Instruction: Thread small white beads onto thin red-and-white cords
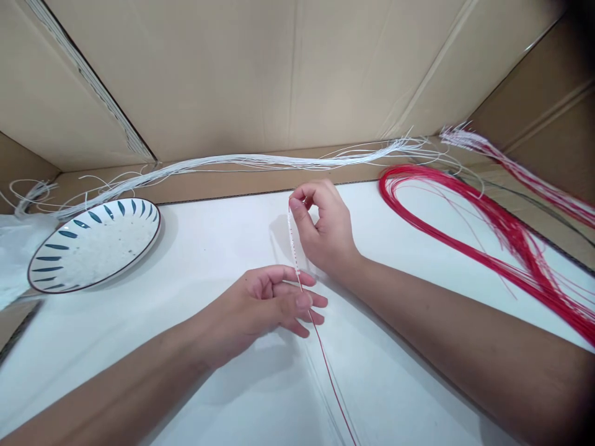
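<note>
The left hand (274, 300) is seen with fingers loosely curled, thumb and forefinger pinched on a red string (325, 365) threaded with small white beads (292, 244). Far left, a patterned plate (93, 244) rests on the white table (209, 384). The string's top end is held pinched by the right hand (325, 229). A red cord bundle (502, 235) lies right; white cords (260, 162) lie behind.

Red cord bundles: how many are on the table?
2. One looped red cord bundle lies right of the right hand; another red-and-white bundle lies far right. More may be out of view.
</note>
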Motion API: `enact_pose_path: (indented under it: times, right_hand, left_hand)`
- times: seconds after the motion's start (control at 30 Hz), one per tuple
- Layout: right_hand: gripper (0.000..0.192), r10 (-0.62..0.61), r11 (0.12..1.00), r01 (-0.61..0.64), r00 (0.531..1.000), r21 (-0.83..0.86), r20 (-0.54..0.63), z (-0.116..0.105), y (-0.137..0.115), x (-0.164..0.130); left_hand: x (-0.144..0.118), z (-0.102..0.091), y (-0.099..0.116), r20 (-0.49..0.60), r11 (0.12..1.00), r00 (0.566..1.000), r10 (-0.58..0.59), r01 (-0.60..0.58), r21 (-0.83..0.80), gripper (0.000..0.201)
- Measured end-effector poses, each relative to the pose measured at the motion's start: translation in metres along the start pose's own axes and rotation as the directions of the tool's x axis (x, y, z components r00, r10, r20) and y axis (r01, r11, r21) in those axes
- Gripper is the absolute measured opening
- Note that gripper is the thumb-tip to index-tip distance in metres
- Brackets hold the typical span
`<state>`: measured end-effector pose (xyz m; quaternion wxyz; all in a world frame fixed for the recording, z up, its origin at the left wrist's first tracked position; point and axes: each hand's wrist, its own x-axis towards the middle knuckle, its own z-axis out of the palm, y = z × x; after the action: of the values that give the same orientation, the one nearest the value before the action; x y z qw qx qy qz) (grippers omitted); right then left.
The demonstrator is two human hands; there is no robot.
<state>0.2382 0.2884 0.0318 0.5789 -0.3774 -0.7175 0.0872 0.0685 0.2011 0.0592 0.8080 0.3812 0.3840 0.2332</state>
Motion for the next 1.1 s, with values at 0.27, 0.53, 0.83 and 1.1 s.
enact_pose_path:
  times: [0.27, 0.53, 0.83, 1.1]
  right_hand:
    - [0.031, 0.274, 0.897, -0.276, 0.960, 0.346, 0.057, 0.004, -0.016, -0.010]
    - [0.044, 0.570, 0.199, -0.822, 0.540, 0.533, 0.620, 0.004, -0.025, -0.007]
    - [0.033, 0.484, 0.208, -0.784, 0.602, 0.585, 0.635, 0.005, -0.023, -0.009]
    - [0.035, 0.566, 0.236, -0.736, 0.635, 0.634, 0.527, 0.004, -0.024, -0.006]
  left_hand:
    - [-0.001, -0.007, 0.002, 0.008, 0.993, 0.996, 0.087, -0.087, 0.085, 0.031]
    - [0.002, -0.033, 0.020, -0.345, 0.789, 0.838, 0.422, -0.152, 0.596, 0.032]
    - [0.001, -0.030, 0.017, -0.240, 0.594, 0.860, 0.451, -0.088, 0.800, 0.039]
    - [0.003, -0.031, 0.017, -0.206, 0.559, 0.856, 0.474, -0.111, 0.822, 0.036]
